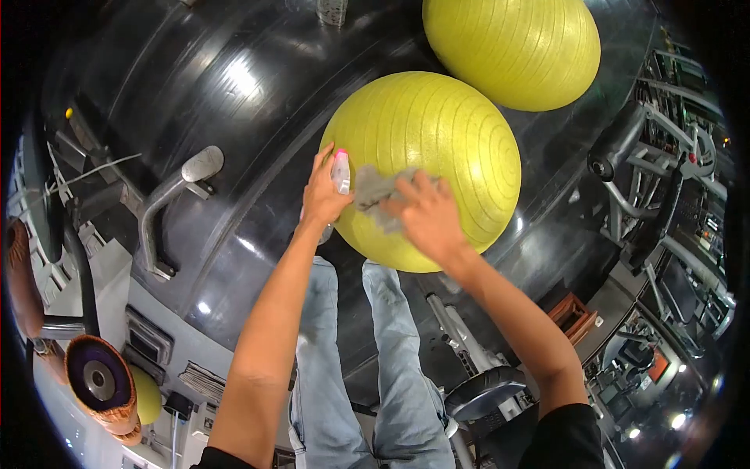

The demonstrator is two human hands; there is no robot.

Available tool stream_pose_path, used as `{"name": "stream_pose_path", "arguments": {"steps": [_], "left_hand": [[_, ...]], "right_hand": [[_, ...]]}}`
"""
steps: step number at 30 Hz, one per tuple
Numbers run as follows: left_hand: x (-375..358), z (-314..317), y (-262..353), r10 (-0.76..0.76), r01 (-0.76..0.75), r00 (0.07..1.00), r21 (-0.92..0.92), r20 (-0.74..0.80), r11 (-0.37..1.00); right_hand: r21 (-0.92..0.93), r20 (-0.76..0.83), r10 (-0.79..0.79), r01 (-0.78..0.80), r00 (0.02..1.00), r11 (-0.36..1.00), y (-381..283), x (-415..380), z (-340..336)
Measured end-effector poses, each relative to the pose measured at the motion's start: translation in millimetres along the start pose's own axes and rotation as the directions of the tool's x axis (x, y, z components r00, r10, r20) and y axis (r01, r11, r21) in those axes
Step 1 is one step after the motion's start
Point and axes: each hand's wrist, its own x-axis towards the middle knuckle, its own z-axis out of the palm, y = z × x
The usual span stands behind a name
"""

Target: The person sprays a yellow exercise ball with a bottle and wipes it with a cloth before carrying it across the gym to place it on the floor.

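Observation:
A large yellow-green exercise ball [437,133] rests on the dark floor in front of my legs. At its left side my left hand [324,191] is wrapped round a clear spray bottle [341,173] with a pink part at the top. My right hand [426,211] presses a grey cloth [378,191] against the ball's near surface, its fingers bent over the cloth and slightly blurred. The cloth lies between my two hands.
A second yellow ball [516,47] touches or nearly touches the first at the upper right. Gym machines [656,172] line the right. A padded metal frame [164,203] stands at the left. Beside my right leg is another machine [484,383].

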Motion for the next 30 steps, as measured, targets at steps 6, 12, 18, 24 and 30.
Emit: {"name": "stream_pose_path", "arguments": {"steps": [6, 12, 18, 24, 30], "left_hand": [[23, 12, 55, -0.064, 0.066, 0.998, 0.102, -0.023, 0.993], [32, 9, 59, -0.134, 0.131, 0.991, 0.214, -0.002, 0.968], [39, 4, 43, -0.122, 0.113, 0.992, 0.244, 0.019, 0.963], [56, -10, 31, -0.168, 0.168, 0.986, -0.025, 0.0, 0.986], [54, -61, 75, -0.214, 0.217, 0.97, -0.009, 0.115, 0.976]], "right_hand": [[0.03, -0.145, 0.353, -0.353, 0.924, 0.935, 43, 81, 3], [-0.021, -0.081, 0.459, -0.462, 0.885, 0.887, 43, 90, 10], [0.27, -0.129, 0.422, -0.378, 0.897, 0.886, 10, -49, 2], [0.493, -0.087, 0.702, -0.582, 0.707, 0.647, -4, -157, 39], [0.954, 0.161, 0.981, -0.272, 0.109, -0.126, -61, -141, 111]]}}
